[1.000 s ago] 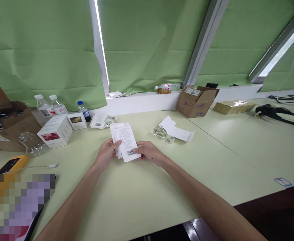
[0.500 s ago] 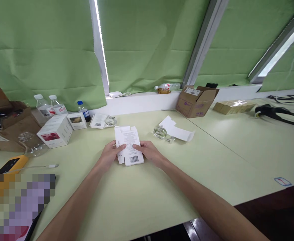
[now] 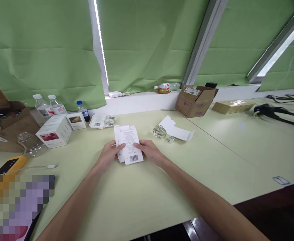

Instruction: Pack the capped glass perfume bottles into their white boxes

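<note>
A flattened white carton (image 3: 129,142) with small print and a barcode is gripped between my two hands, just over the table. My left hand (image 3: 109,153) pinches its left edge, thumb on the printed face. On the opposite edge, my right hand (image 3: 150,151) holds it the same way; the fingers of both hands are mostly hidden behind. To the right lies a clear glass bottle (image 3: 159,132), with a small clear cap (image 3: 171,139) beside it and a folded white card insert (image 3: 179,131) behind. Another glass bottle (image 3: 110,120) rests next to a flat white carton (image 3: 96,121).
White boxes (image 3: 64,130), a dark drink bottle with a blue cap (image 3: 83,111) and an empty plastic bottle (image 3: 31,145) stand at left. A yellow device (image 3: 16,163) with a cable is near left. A cardboard box (image 3: 194,103) and a black frame (image 3: 274,112) are at right.
Almost nothing differs. The whole view has shifted very slightly; both hands keep the same hold on the flattened carton.
</note>
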Demonstrator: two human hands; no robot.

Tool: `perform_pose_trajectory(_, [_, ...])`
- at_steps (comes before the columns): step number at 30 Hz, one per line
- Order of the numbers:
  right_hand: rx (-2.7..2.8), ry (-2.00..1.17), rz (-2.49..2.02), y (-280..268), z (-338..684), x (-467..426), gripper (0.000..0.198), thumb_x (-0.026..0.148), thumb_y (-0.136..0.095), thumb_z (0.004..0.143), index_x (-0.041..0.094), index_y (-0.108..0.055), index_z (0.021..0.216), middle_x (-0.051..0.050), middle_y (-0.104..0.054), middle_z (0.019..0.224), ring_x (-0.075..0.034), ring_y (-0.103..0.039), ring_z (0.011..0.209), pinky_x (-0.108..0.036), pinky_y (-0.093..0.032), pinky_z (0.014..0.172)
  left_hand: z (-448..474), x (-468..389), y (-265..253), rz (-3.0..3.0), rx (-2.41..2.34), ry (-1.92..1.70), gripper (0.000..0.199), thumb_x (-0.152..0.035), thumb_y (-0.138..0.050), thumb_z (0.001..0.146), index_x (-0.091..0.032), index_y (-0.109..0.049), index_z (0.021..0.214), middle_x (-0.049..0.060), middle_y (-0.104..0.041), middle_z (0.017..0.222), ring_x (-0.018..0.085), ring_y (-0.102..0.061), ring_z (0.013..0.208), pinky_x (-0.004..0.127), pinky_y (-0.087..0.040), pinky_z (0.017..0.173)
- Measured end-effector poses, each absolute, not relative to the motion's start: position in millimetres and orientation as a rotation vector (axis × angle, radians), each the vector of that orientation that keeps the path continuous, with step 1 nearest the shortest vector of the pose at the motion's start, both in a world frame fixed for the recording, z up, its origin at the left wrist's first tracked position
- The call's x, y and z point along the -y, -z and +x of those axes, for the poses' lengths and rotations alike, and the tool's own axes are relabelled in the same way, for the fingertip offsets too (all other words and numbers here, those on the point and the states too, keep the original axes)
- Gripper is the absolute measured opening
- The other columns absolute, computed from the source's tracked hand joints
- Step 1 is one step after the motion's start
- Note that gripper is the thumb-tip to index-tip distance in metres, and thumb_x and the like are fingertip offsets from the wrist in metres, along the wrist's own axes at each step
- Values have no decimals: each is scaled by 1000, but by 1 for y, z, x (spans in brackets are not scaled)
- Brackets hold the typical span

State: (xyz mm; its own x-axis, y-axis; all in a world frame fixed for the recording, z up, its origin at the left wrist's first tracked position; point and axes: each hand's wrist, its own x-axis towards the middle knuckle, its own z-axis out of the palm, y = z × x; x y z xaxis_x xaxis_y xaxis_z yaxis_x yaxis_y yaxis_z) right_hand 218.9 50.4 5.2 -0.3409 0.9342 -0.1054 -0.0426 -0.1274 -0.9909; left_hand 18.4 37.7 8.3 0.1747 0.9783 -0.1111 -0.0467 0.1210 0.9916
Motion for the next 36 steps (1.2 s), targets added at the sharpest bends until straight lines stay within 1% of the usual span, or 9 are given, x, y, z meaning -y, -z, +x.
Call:
perform_pose_trajectory(6, [1367,-1597,-1036,-4,218,-49,34,41,-66,78,15,-71,99,-8,-72,97,-23,-67,87,-37,-53,81,20,-38,-6,1147,-1074,-1080,51,-42,-73,69,-18,-63,113,13,-69,109,29,-65,97,40,-53,78])
perform_pose_trajectory(9, [1355,-1614,-1036,-4,217,-49,33,40,-67,78,16,-71,99,-8,-72,97,-23,-67,87,-37,-53,81,19,-39,-5,1146,-1077,-1085,51,-41,-73,68,-18,-64,112,13,-68,111,30,-65,98,41,-53,79])
perform_pose_trajectory(15, [1338,-1559,-1062,-8,219,-51,34,42,-64,80,17,-70,102,-7,-71,101,-21,-67,90,-34,-53,81,19,-40,-6,1089,-1006,-1097,50,-41,-67,74,-18,-60,117,14,-64,117,30,-63,101,40,-52,79])
perform_pose_trajectory(21, [1375,-1603,-1026,-8,222,-52,36,43,-64,79,16,-70,103,-9,-71,103,-23,-66,93,-37,-51,86,18,-39,-10,1109,-894,-1078,44,-39,-61,80,-17,-60,118,13,-61,123,28,-61,104,36,-49,81])
perform_pose_trajectory(26, [1371,-1603,-1034,-8,222,-52,38,43,-65,78,16,-70,104,-10,-71,102,-23,-66,92,-38,-51,87,15,-41,-9,1115,-903,-1066,50,-36,-63,79,-20,-55,125,12,-61,124,29,-61,106,42,-47,89])
perform_pose_trajectory(30, [1371,-1631,-1036,-8,224,-52,38,43,-68,76,14,-70,101,-11,-71,101,-23,-66,91,-37,-51,86,14,-41,-10,1105,-865,-1047,50,-34,-63,79,-18,-56,125,12,-60,125,29,-61,107,43,-45,93])
perform_pose_trajectory(36, [1381,-1628,-1039,-9,224,-51,35,43,-67,77,14,-70,97,-11,-71,101,-23,-67,90,-37,-52,84,14,-39,-13,1104,-861,-1036,51,-35,-64,79,-17,-55,125,14,-61,124,29,-62,106,42,-46,92])
